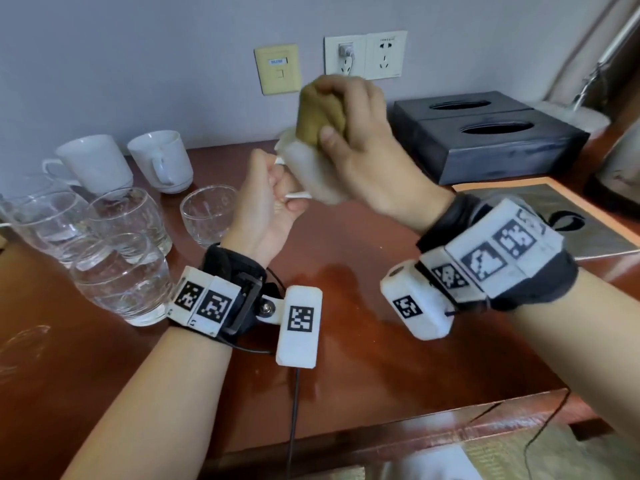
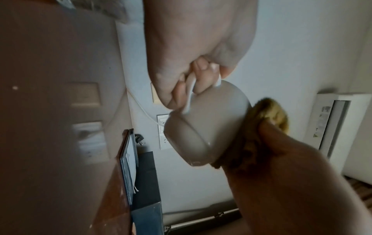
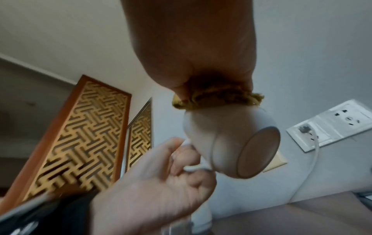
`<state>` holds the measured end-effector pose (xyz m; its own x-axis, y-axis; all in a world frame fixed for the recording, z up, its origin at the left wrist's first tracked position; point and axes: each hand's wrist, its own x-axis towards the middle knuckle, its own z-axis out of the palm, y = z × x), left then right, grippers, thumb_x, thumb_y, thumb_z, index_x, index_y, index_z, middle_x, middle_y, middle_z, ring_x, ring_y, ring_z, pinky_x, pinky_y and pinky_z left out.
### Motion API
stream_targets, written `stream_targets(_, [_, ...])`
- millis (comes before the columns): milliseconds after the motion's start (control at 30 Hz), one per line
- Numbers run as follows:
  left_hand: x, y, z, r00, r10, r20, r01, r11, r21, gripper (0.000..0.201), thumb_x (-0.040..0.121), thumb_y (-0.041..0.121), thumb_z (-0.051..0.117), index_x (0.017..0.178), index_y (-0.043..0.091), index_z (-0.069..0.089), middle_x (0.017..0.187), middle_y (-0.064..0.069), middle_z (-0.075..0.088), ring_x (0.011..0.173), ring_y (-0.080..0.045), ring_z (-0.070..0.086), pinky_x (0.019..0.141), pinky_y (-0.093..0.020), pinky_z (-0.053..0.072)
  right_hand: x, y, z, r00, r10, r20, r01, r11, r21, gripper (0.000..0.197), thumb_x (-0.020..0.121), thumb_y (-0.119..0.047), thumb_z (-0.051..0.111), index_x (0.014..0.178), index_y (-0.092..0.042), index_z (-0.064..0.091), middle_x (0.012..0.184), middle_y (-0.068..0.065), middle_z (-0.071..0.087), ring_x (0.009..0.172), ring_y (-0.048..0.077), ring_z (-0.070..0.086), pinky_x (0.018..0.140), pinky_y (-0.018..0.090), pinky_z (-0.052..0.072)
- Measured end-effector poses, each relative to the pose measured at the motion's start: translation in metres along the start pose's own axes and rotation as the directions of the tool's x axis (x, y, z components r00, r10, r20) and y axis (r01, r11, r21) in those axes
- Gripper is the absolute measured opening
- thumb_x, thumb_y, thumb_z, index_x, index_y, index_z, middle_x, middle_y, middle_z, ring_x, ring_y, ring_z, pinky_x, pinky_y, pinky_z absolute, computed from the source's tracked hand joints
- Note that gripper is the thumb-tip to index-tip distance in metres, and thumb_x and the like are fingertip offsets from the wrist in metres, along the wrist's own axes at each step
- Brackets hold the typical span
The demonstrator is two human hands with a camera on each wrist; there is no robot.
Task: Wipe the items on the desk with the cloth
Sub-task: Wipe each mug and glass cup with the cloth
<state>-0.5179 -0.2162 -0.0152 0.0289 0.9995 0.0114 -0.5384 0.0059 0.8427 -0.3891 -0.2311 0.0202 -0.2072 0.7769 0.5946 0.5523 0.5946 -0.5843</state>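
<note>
Desk: the desk (image 1: 346, 306) is glossy reddish-brown wood, set against a pale grey wall with a beige wall plate (image 1: 277, 68) and white sockets (image 1: 365, 55).
Far left: four clear drinking glasses (image 1: 121, 278) stand clustered, with two white ceramic cups (image 1: 93, 161) behind them near the wall.
Left hand: the left hand (image 1: 263, 206) is curled tight, fingers hooked through the handle of a third white cup (image 1: 311, 174), which it holds tilted in the air above the desk.
Cloth: a bunched, fuzzy mustard-yellow cloth (image 1: 320, 116) is pushed against the mouth of the held cup.
Right hand: the right hand (image 1: 360, 140) is wrapped round the cloth, thumb pressed on it.
Right side: two dark boxes (image 1: 491, 133) with oval slots sit by the wall; a framed mat (image 1: 554, 216) lies in front.
</note>
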Motion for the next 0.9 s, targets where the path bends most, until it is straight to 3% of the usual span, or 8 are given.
stream_targets(200, [-0.001,0.003,-0.002,0.999,-0.033,0.029,0.035,0.997,-0.071,0.048,0.09,0.017,0.033,0.043,0.023,0.025,0.046,0.009,0.014,0.045,-0.009,0.014,0.046,-0.02,0.015,0.025,0.011,-0.024,0.846,0.494,0.2,-0.525,0.709,0.47,0.017,0.102,-0.027,0.032,0.117,-0.022,0.039,0.076,-0.007,0.047,0.06,0.004,0.048,0.051,0.018,0.039])
stream_targets(367, [0.005,-0.004,-0.006,0.999,-0.033,0.02,0.035,0.995,-0.094,0.052,0.093,0.019,0.035,0.042,0.023,0.029,0.042,0.009,0.02,0.041,-0.006,0.02,0.04,-0.016,0.022,0.001,0.017,-0.02,0.891,0.388,0.237,-0.446,0.642,0.624,0.025,0.102,-0.028,0.035,0.126,-0.024,0.041,0.115,-0.002,0.057,0.105,0.01,0.058,0.089,0.028,0.048])
stream_targets(433, [0.012,-0.005,-0.012,0.999,-0.031,0.027,0.034,0.989,-0.143,0.044,0.092,0.02,0.042,0.048,0.021,0.038,0.05,0.007,0.028,0.048,-0.006,0.027,0.055,-0.015,0.033,-0.005,0.012,-0.02,0.909,0.344,0.235,-0.413,0.659,0.628,0.033,0.099,-0.031,0.04,0.131,-0.025,0.039,0.119,-0.001,0.058,0.111,0.014,0.059,0.089,0.03,0.05])
stream_targets(533, [0.017,-0.004,-0.016,0.999,-0.03,0.024,0.033,0.989,-0.145,0.017,0.087,0.035,0.054,0.091,0.018,0.053,0.093,-0.005,0.049,0.089,-0.019,0.047,0.097,-0.03,0.031,-0.012,0.003,-0.016,0.93,0.267,0.252,-0.367,0.697,0.617,0.039,0.088,-0.036,0.045,0.126,-0.029,0.042,0.117,-0.001,0.06,0.113,0.015,0.058,0.089,0.031,0.049])
stream_targets(600, [0.016,-0.003,-0.021,0.998,-0.059,-0.018,0.057,0.993,-0.104,0.045,0.101,0.044,0.032,0.13,0.013,0.048,0.131,-0.011,0.05,0.124,-0.026,0.048,0.111,-0.041,0.033,-0.017,-0.001,-0.014,0.932,0.224,0.284,-0.356,0.704,0.614,0.034,0.084,-0.036,0.046,0.117,-0.035,0.045,0.113,-0.004,0.059,0.113,0.013,0.057,0.097,0.032,0.046])
stream_targets(667, [0.019,-0.005,-0.025,0.998,-0.055,0.004,0.055,0.985,-0.164,0.057,0.104,0.045,0.02,0.144,0.007,0.035,0.142,-0.016,0.044,0.133,-0.03,0.041,0.112,-0.046,0.034,-0.025,-0.007,-0.013,0.928,0.199,0.316,-0.349,0.762,0.546,0.029,0.087,-0.034,0.047,0.116,-0.039,0.042,0.115,-0.005,0.055,0.107,0.007,0.054,0.091,0.02,0.043])
stream_targets(767, [0.017,-0.004,-0.02,0.997,-0.069,-0.037,0.064,0.991,-0.12,0.043,0.099,0.037,0.038,0.128,0.006,0.048,0.129,-0.016,0.05,0.129,-0.03,0.045,0.11,-0.044,0.036,-0.026,-0.012,-0.011,0.95,0.224,0.218,-0.289,0.895,0.341,0.027,0.097,-0.028,0.047,0.117,-0.039,0.032,0.118,0.001,0.048,0.097,0.004,0.047,0.072,0.002,0.037])
stream_targets(900, [0.024,-0.008,-0.022,0.998,-0.055,0.041,0.059,0.99,-0.125,0.041,0.062,0.026,0.077,0.09,0.017,0.048,0.091,-0.006,0.037,0.092,-0.024,0.037,0.093,-0.037,0.03,-0.004,-0.011,-0.023,0.894,0.342,0.288,-0.445,0.75,0.489,0.024,0.097,-0.03,0.047,0.121,-0.032,0.043,0.111,-0.002,0.059,0.102,0.014,0.059,0.085,0.025,0.048])
